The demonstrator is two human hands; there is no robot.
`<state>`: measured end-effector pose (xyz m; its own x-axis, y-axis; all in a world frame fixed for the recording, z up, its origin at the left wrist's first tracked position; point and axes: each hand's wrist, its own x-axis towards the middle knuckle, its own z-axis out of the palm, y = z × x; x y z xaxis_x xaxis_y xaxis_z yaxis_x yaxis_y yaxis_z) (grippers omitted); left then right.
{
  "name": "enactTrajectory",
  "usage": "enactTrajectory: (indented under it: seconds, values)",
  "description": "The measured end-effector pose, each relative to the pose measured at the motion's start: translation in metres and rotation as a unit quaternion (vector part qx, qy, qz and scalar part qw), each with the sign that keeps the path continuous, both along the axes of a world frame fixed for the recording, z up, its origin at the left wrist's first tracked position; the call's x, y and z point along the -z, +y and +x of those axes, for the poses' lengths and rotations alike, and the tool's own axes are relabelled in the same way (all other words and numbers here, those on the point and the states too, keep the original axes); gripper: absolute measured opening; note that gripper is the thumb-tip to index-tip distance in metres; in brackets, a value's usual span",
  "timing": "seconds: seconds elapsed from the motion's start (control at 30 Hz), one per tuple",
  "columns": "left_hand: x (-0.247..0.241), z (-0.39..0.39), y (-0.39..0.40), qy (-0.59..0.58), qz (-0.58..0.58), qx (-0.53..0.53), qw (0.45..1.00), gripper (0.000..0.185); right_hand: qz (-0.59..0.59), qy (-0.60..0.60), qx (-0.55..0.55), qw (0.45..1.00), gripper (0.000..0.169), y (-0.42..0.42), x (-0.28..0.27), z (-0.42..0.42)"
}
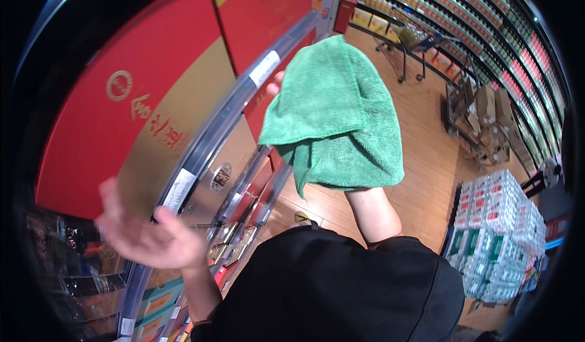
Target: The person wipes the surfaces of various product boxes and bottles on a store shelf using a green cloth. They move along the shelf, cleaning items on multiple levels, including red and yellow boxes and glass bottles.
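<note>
A green microfibre cloth (pixel 336 113) drapes over my right hand, which grips it. The cloth hides most of that hand; just the fingertips of my right hand (pixel 275 85) show at its left edge, near the shelf edge. Blurred by motion, my left hand (pixel 151 239) is raised with its fingers apart and holds nothing. It is before the lower end of a large red and gold gift box (pixel 123 113) on the shelf. A clear price-tag rail (pixel 215 127) with white labels runs along the shelf edge between my hands.
Lower shelves hold more boxed goods (pixel 228 177). Across the wooden floor (pixel 418 132) stand a shopping cart (pixel 411 38) and a trolley of flattened cardboard (pixel 486 113). Stacked, wrapped drink packs (pixel 491 232) stand at right. Bottle-filled shelves (pixel 484 31) line the far side.
</note>
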<state>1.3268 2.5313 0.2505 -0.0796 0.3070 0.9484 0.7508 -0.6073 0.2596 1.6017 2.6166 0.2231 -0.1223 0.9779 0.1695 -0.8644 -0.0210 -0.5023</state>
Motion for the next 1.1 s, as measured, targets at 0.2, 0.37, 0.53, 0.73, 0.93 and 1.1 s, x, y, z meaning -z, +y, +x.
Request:
enactTrajectory:
  seconds: [0.2,0.37,0.53,0.73,0.93,1.1]
  values:
    - [0.010,0.132,0.053,0.050,-0.151,0.254,0.954,0.041,-0.054,-0.010,0.014,0.998,0.035,-0.020,0.014,0.027]
    - [0.037,0.168,0.099,-0.252,-0.374,0.382,0.807,0.020,-0.078,-0.007,0.047,0.996,0.035,-0.027,0.028,0.077]
    - [0.062,0.240,0.136,-0.380,-0.442,0.461,0.669,0.022,-0.100,-0.007,0.080,0.992,0.035,-0.023,0.038,0.135]
    - [0.142,0.320,0.151,-0.191,-0.596,0.466,0.626,0.031,-0.110,-0.067,0.207,0.970,0.034,-0.063,0.061,0.233]
    - [0.180,0.341,0.088,0.075,-0.650,0.374,0.657,0.048,-0.086,-0.274,0.578,0.764,0.030,-0.112,0.220,0.402]
    - [0.176,0.349,0.085,0.180,-0.669,0.299,0.656,0.047,-0.257,-0.673,0.381,0.579,0.036,-0.078,0.257,0.426]
